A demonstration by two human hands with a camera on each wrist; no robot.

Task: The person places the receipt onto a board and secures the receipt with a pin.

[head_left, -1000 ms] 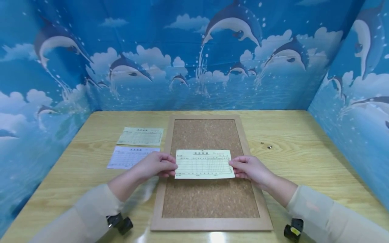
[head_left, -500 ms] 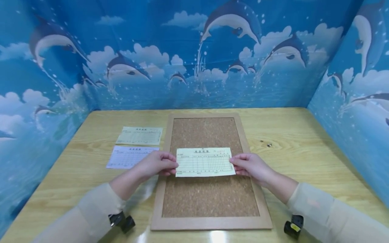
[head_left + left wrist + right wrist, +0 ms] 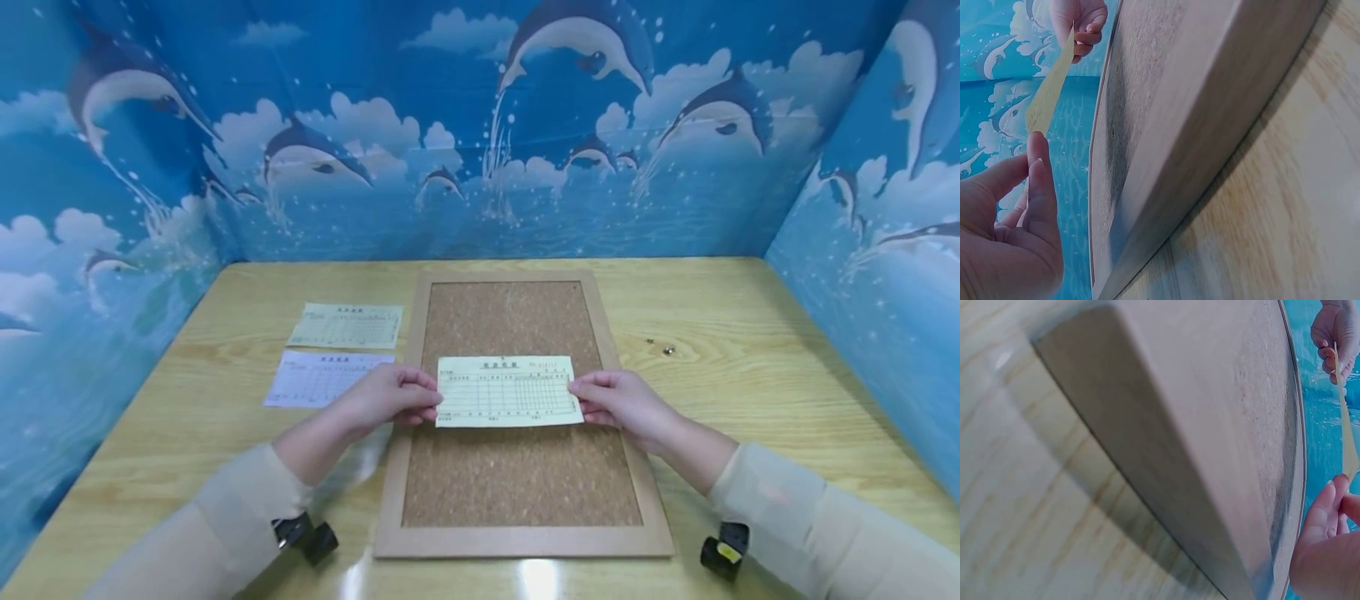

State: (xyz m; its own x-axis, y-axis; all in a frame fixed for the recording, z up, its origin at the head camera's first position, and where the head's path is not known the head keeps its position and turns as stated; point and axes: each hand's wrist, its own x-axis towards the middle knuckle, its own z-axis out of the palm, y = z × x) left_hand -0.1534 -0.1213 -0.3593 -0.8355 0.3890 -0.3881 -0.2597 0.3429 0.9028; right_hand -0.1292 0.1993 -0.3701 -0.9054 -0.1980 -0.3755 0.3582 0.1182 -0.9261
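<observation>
A pale yellow printed receipt form (image 3: 506, 393) is stretched flat between both hands above the cork board (image 3: 517, 483). My left hand (image 3: 390, 394) pinches its left edge between thumb and fingers, and my right hand (image 3: 618, 407) pinches the right edge. Seen edge-on in the left wrist view, the receipt form (image 3: 1050, 94) stands apart from the board's surface, with the left hand (image 3: 1019, 225) at its near end. In the right wrist view the right hand (image 3: 1329, 544) grips the near end of the same slip. Wooden framing surrounds the cork.
Left of the board lie a pale green form (image 3: 348, 326) and a lilac form (image 3: 318, 379), partly behind the left hand. A few small metal pieces (image 3: 669, 350) sit on the table (image 3: 750, 333) at right. A dolphin-print curtain (image 3: 480, 217) encloses the table's back and sides.
Both hands keep their pinch on the yellow receipt form, which stays over the middle of the board. The head view has tilted slightly, so the scene sits a little higher.
</observation>
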